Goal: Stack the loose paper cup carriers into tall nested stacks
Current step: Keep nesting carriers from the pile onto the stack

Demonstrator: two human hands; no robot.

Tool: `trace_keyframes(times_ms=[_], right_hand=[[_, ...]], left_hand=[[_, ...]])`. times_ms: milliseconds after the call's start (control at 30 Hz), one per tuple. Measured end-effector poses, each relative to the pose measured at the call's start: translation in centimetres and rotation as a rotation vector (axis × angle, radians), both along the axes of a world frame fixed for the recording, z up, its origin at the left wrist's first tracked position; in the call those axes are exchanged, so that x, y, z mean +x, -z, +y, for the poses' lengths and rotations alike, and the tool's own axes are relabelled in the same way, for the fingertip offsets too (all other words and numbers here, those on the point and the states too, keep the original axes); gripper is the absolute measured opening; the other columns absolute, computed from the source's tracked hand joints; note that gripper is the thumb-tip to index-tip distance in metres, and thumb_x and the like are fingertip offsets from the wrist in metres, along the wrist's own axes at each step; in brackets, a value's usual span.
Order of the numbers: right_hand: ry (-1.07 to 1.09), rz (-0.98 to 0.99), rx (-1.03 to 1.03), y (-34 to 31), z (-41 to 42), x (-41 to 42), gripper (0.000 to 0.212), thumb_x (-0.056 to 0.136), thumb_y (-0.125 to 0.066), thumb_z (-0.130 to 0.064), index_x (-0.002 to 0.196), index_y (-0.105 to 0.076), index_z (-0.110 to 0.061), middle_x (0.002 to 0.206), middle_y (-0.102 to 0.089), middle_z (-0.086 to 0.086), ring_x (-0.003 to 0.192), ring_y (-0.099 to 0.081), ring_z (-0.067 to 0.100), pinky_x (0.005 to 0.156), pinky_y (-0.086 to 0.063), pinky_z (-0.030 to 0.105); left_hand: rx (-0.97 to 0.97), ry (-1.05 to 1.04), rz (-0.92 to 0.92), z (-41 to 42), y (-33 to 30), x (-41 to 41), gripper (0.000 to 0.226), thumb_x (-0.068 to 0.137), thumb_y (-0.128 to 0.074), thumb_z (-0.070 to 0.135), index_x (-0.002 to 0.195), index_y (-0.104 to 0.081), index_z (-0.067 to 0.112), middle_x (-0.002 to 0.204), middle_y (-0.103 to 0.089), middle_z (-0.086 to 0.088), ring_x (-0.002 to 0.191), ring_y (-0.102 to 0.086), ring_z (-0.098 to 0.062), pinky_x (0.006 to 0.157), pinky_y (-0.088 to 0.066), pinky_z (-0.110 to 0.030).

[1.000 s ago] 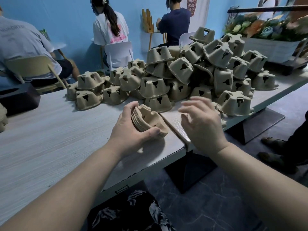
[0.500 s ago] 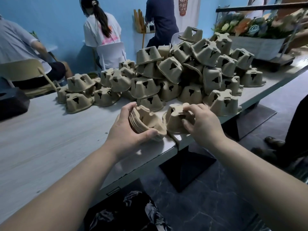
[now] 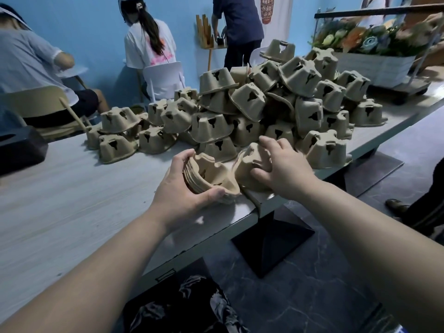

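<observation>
- Both hands work at the near table edge: the left hand (image 3: 185,188) is curled round a short nested stack (image 3: 211,179) of carriers, thumb along its near rim and fingers over the far side, tipping it on its side so the open hollow faces toward 3 o'clock.
- Just beside it at 3 o'clock, the right hand (image 3: 281,167) grips a single loose carrier (image 3: 247,164), thumb on its near wall and fingers spread over the top.
- That carrier looks turned with its cup end toward the stack's hollow, which I'd judge is so it can slide straight in; the two pieces are nearly touching but not yet nested.
- Holding the stack sideways, resting on the pale wood-grain table (image 3: 72,200), seems meant to keep it steady while one hand feeds.
- At 12 o'clock rises the big heap of loose carriers (image 3: 276,104), mostly upside down and tumbled every way, so most of the job looks undone.
- Toward 10 o'clock a smaller scatter of carriers (image 3: 125,138) sits apart from the heap.
- A dark box (image 3: 19,150) sits at 9 o'clock on the table edge.
- Beyond, other people sit or stand with backs turned by a blue wall (image 3: 84,32); a planter of flowers (image 3: 374,42) stands at 1 o'clock.
</observation>
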State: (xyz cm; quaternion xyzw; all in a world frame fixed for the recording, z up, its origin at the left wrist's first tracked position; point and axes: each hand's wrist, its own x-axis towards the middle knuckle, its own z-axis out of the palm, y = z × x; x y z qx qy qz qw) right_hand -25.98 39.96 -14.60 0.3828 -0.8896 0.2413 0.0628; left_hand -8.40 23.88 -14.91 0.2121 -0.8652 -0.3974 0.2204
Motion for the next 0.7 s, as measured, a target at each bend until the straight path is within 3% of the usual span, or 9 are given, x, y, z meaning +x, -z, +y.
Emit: trace_keyframes(times_ms=[133, 300, 433, 533, 633, 700], right_hand=[[0.055, -0.003, -0.231, 0.9, 0.4, 0.4, 0.078, 0.083, -0.065, -0.039, 0.148, -0.024, -0.026, 0.13, -0.041, 0.006, 0.107, -0.053, 0.029, 0.089, -0.044, 0.037], [0.1, -0.169, -0.513, 1.7, 0.8, 0.3, 0.081, 0.085, -0.068, -0.028, 0.149, -0.019, -0.028, 0.132, -0.039, 0.007, 0.113, -0.049, 0.023, 0.095, -0.044, 0.041], [0.103, -0.207, -0.479, 2.8, 1.2, 0.6, 0.1, 0.074, -0.076, -0.04, 0.149, -0.01, -0.033, 0.125, -0.049, 0.005, 0.108, -0.054, 0.024, 0.092, -0.047, 0.043], [0.103, -0.143, -0.428, 2.9, 1.7, 0.8, 0.113, 0.065, -0.081, -0.054, 0.15, -0.009, -0.033, 0.122, -0.051, 0.005, 0.115, -0.049, 0.023, 0.093, -0.043, 0.036], [0.102, -0.062, -0.376, 2.6, 2.2, 0.8, 0.11, 0.062, -0.08, -0.057, 0.149, -0.014, -0.039, 0.12, -0.044, 0.003, 0.115, -0.046, 0.021, 0.093, -0.043, 0.035], [0.093, -0.026, -0.347, 2.2, 2.6, 0.6, 0.102, 0.061, -0.079, -0.056, 0.145, -0.025, -0.038, 0.13, -0.036, 0.001, 0.121, -0.042, 0.021, 0.095, -0.043, 0.033]], left_hand=[[0.048, -0.005, 0.046, 0.2, -0.1, 0.1, 0.1, 0.042, -0.071, 0.072, 0.129, -0.03, 0.048, 0.123, -0.052, 0.015, 0.117, -0.054, -0.008, 0.098, -0.038, -0.021], [0.069, -0.028, 0.081, 0.1, -0.3, 0.2, 0.1, 0.043, -0.072, 0.071, 0.131, -0.031, 0.048, 0.127, -0.055, 0.01, 0.115, -0.055, -0.007, 0.096, -0.039, -0.02], [0.059, -0.011, 0.08, 0.4, -0.4, 0.1, 0.097, 0.043, -0.072, 0.072, 0.128, -0.03, 0.05, 0.124, -0.055, 0.013, 0.115, -0.056, -0.007, 0.095, -0.041, -0.019], [0.056, 0.006, 0.076, 0.7, -0.4, -0.2, 0.098, 0.044, -0.073, 0.071, 0.129, -0.03, 0.051, 0.126, -0.055, 0.012, 0.117, -0.056, -0.009, 0.103, -0.043, -0.029], [0.053, 0.021, 0.062, 0.9, -0.5, -0.4, 0.097, 0.043, -0.073, 0.071, 0.128, -0.029, 0.053, 0.126, -0.054, 0.013, 0.117, -0.055, -0.008, 0.105, -0.042, -0.029], [0.043, 0.025, 0.056, 1.0, -0.4, -0.4, 0.098, 0.043, -0.073, 0.072, 0.128, -0.029, 0.053, 0.127, -0.053, 0.013, 0.119, -0.054, -0.008, 0.105, -0.041, -0.028]])
